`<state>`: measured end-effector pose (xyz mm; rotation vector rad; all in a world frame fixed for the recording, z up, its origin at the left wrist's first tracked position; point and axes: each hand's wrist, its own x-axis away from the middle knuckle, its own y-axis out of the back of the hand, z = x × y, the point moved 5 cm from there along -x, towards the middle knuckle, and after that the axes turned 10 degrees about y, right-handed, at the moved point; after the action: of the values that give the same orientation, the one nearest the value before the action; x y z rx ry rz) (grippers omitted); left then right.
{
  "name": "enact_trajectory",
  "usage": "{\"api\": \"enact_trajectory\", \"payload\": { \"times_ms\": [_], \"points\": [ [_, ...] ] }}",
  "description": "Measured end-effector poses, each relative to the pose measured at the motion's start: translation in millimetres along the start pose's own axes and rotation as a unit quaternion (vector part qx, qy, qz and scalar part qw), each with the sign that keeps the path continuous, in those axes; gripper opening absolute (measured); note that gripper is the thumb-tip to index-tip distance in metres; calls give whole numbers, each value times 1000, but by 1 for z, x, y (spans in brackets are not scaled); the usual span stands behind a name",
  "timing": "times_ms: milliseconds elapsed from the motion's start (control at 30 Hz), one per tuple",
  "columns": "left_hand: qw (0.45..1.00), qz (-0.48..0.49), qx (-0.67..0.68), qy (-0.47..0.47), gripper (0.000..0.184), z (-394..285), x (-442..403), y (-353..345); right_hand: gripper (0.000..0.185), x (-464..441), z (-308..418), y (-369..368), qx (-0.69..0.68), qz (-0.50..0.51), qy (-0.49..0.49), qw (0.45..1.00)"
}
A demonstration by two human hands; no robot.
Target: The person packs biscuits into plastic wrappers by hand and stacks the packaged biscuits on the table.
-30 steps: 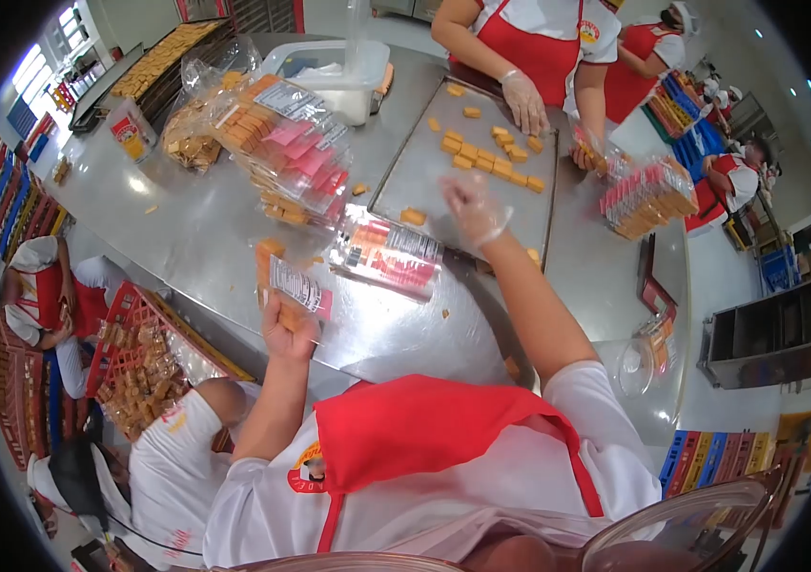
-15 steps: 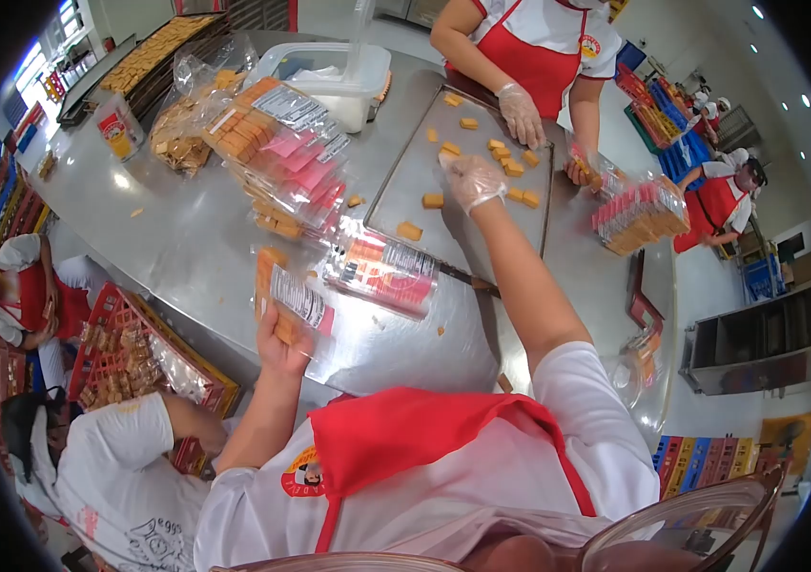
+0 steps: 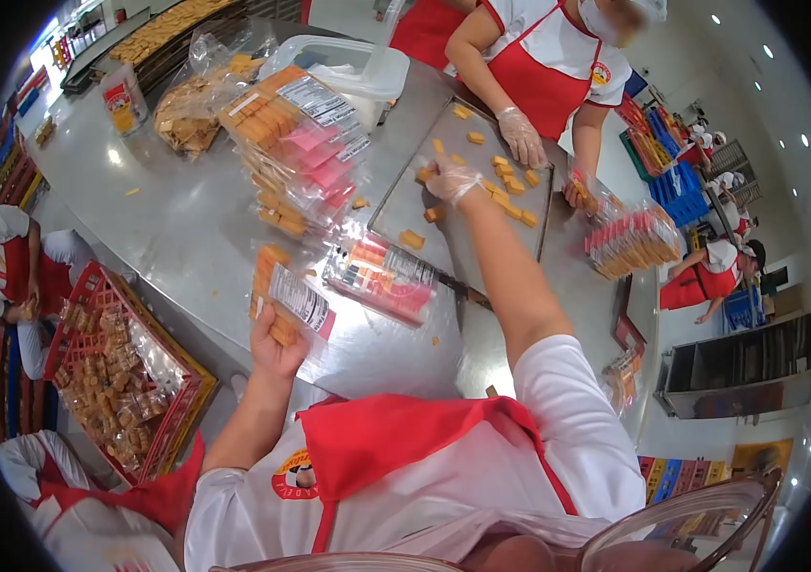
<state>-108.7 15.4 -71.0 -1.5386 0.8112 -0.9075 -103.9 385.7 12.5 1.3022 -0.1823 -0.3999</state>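
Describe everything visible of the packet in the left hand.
The packet looks like clear, thin plastic, glossy, with a white panel of dark print and a pink patch at one corner. Golden-brown biscuit pieces show in a row along one side. It is held at a slant above the steel table, gripped near its lower end by the left hand. Whether it is sealed cannot be told.

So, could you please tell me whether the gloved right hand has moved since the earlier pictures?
Yes, the gloved right hand has moved toward the left edge, as pictured, of the metal tray.
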Motion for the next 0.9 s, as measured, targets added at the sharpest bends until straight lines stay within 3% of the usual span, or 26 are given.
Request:
{"api": "enact_trajectory", "payload": {
  "times_ms": [133, 167, 300, 400, 500, 600, 700, 800, 900],
  "points": [
    [999, -33, -10, -11, 45, -1, 4, 12, 25, 30, -8, 10, -78, 46, 13, 996],
    [999, -32, -3, -10, 44, 0, 4, 13, 27, 50, 20, 27, -71, 50, 76, 993],
    [1000, 6, 26, 2, 46, 3, -1, 6, 27, 74, 16, 3, -53, 38, 45, 997],
    [999, 25, 42, 8, 49, 4, 0, -10, 26, 78, 12, -5, -28, -45, 48, 997],
    [997, 42, 67, 20, 51, 0, 1, -4, 25, 62, -9, 4, 10, -105, -40, 994],
    [999, 21, 50, 1, 52, 1, 3, -6, 29, 44, -50, 26, 33, -218, -51, 974],
    [999, 12, 35, -7, 51, 1, 1, -8, 31, 30, -63, 18, 85, -121, -69, 987],
    [997, 42, 58, 4, 49, 2, 2, -11, 32, 33, -55, 7, 45, -149, -17, 988],
    [998, 40, 53, 5, 48, 2, 2, -10, 33, 56, -17, 9, -30, -109, -26, 993]
  ]
}}
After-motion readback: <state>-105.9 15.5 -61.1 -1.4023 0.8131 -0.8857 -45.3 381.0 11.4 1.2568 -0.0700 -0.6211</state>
